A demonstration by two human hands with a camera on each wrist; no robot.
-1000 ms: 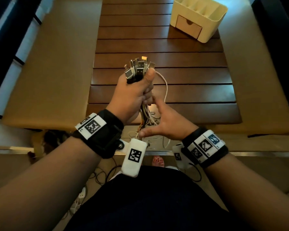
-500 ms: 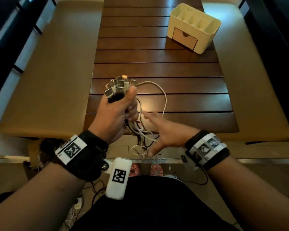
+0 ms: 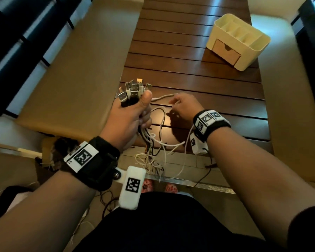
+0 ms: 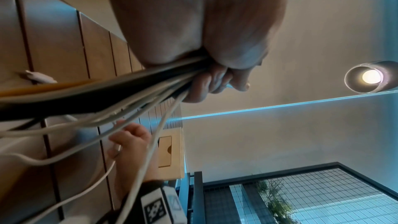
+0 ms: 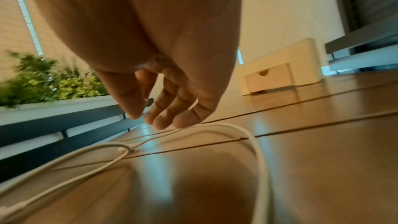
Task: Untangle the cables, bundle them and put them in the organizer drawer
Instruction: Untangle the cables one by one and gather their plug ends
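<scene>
My left hand (image 3: pixel 143 113) grips a bundle of cables (image 3: pixel 133 90) in a fist over the near end of the table, USB plugs sticking up. The loose tails (image 3: pixel 153 153) hang down past the table edge. In the left wrist view the cables (image 4: pixel 129 91) run out of the left hand (image 4: pixel 215 83). My right hand (image 3: pixel 173 106) hovers low over the table to the right of the fist, fingers relaxed above a white cable (image 3: pixel 164 97). The right wrist view shows the right hand (image 5: pixel 146 118) holding nothing, with the white cable (image 5: pixel 226 127) just under the fingertips. The cream organizer (image 3: pixel 253 42) stands at the far right, its drawer (image 3: pixel 225 50) closed.
The slatted wooden table (image 3: pixel 189 73) runs away from me between two tan cushioned benches (image 3: pixel 76 70). Thin wires (image 3: pixel 109 200) trail on the floor below the near edge, by my feet (image 3: pixel 149 184). A planter with green leaves (image 5: pixel 53 81) lies beyond the table's left.
My right hand has come up from the hanging cable tails below the fist and moved forward onto the table by the white cable. The left fist keeps its hold on the bundle.
</scene>
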